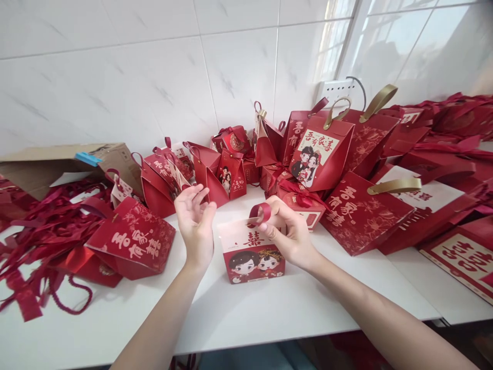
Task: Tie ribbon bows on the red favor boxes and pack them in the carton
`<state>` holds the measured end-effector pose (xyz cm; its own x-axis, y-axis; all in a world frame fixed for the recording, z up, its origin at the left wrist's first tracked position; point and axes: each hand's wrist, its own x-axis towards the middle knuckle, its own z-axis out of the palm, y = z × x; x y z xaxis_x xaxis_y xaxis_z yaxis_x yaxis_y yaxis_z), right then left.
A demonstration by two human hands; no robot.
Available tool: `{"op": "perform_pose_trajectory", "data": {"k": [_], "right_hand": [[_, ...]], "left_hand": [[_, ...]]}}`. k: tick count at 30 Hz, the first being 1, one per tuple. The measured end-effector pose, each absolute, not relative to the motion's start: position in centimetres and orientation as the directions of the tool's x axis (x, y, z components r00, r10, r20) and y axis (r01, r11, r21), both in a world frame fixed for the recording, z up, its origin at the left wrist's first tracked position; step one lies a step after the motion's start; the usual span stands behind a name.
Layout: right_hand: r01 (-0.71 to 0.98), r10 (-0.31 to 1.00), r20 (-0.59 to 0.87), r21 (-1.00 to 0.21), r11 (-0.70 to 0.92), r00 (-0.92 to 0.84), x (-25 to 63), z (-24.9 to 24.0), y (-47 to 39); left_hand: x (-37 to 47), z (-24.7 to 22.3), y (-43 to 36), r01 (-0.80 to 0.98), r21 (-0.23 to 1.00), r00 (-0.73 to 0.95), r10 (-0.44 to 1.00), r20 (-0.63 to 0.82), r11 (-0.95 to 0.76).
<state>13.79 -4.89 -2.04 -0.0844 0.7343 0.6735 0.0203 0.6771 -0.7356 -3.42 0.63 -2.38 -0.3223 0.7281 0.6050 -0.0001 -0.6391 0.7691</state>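
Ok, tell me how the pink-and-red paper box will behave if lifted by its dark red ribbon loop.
The pink-and-red paper box likely keeps its shape: its front looks flat and crisply edged. Its thin walls suggest lightness, though any contents are hidden. Lifted by one ribbon loop in the right hand, it may swing.

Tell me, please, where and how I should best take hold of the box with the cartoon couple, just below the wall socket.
I would pinch the gold loop on top of the red box, coming from above. It stands up freely, while neighbouring boxes crowd both sides.
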Motion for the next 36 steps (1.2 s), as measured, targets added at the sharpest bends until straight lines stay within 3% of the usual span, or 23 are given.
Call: {"op": "perform_pose_trajectory", "data": {"k": [5, 10, 14, 17, 22, 36], "right_hand": [[0.078, 0.736, 0.676, -0.732, 0.677, -0.042, 13.5, -1.8, -5.0], [0.004, 0.829, 0.559, -0.829, 0.559, 0.029, 12.8, -1.7, -5.0], [0.020, 0.848, 0.522, -0.853, 0.522, 0.094, 12.5, -1.5, -5.1], [0.015, 0.832, 0.553, -0.833, 0.553, 0.042, 12.6, -1.4, -5.3], [0.104, 0.730, 0.683, -0.725, 0.681, -0.021, 13.0, -1.5, -5.5], [0.203, 0.686, 0.727, -0.666, 0.718, -0.041, 13.5, -1.7, -5.3]], "left_hand": [[-2.9, -1.8, -1.1, 0.074, 0.757, -0.094, 0.751, 0.654, -0.649], [-2.2, -1.5, -2.5, 0.087, 0.660, 0.134, 0.665, 0.735, -0.746], [-1.5, -1.4, -3.1, 0.143, 0.663, 0.103, 0.677, 0.729, -0.735], [-1.5, -1.3, -3.1, 0.196, 0.589, 0.090, 0.612, 0.785, -0.784], [-1.8, -1.0, -3.0, 0.193, 0.489, 0.234, 0.524, 0.819, -0.851], [-2.3, -0.7, -3.0, 0.149, 0.566, 0.293, 0.583, 0.758, -0.811]]}}
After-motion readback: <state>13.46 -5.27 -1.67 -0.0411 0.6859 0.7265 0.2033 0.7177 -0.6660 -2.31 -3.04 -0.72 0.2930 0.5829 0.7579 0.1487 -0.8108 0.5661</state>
